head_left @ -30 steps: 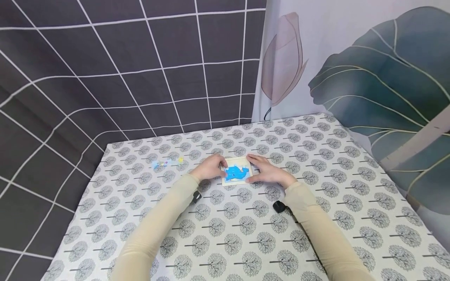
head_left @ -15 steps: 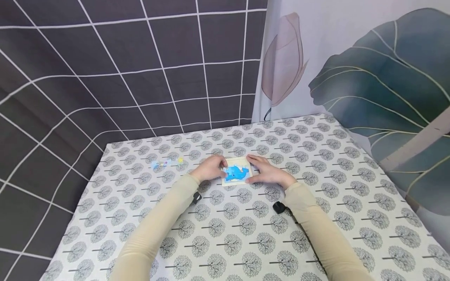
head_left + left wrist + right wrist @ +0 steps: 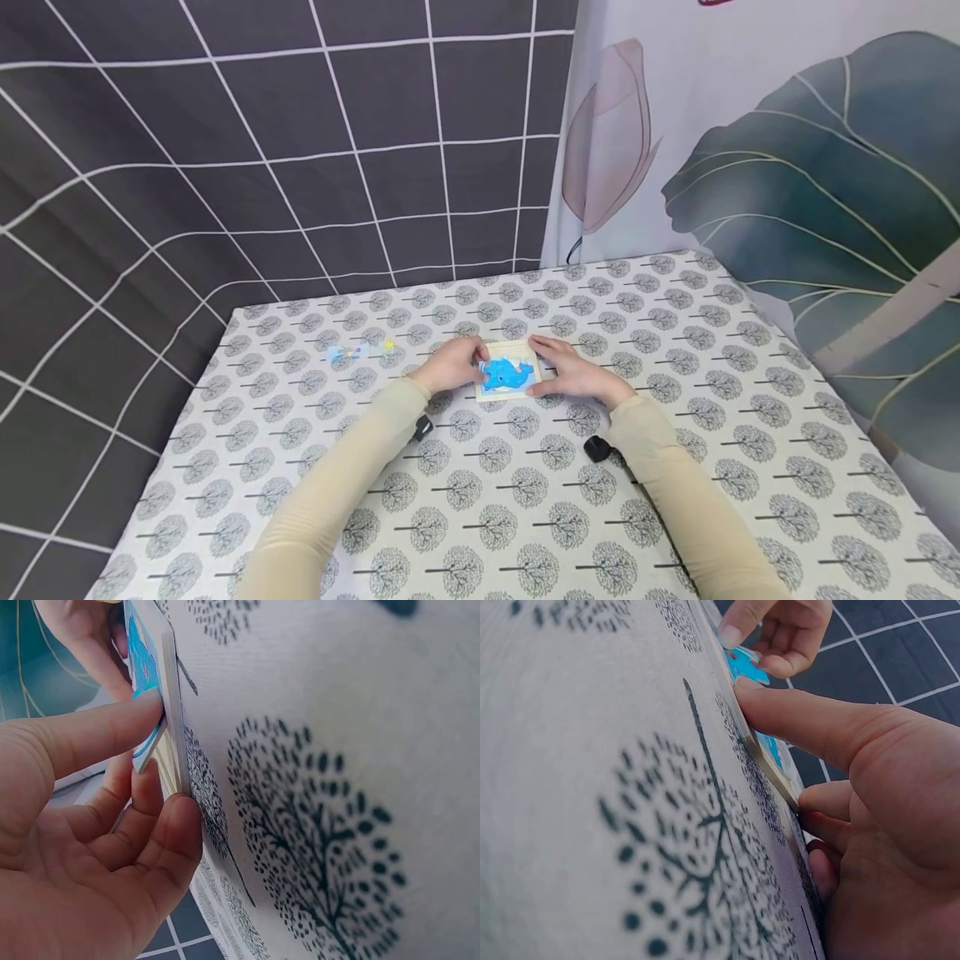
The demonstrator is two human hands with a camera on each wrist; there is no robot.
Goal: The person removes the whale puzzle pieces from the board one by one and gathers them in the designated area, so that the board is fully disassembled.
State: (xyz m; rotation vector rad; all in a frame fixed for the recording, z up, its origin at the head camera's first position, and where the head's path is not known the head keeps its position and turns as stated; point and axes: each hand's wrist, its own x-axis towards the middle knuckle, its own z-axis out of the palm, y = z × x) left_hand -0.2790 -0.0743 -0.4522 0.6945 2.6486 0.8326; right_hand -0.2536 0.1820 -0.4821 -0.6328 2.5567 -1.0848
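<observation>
On tree-print cloth (image 3: 495, 525), left hand (image 3: 452, 365) pinches blue piece (image 3: 143, 754) at frame (image 3: 506, 347), thumb on top; right hand (image 3: 572, 372) grips frame's right side

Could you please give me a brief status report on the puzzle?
Left grip pinches a tilted puzzle piece; right grip holds the right side of the wooden frame. Blue dolphin within frame. Loose pieces off left, seemingly not in the way.

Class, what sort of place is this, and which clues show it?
Probably a curtained corner of a room, perhaps at home: dark grid-patterned fabric hangs behind, pale leaf-print fabric hangs to the right, and a tree-print cloth lies flat below.
</observation>
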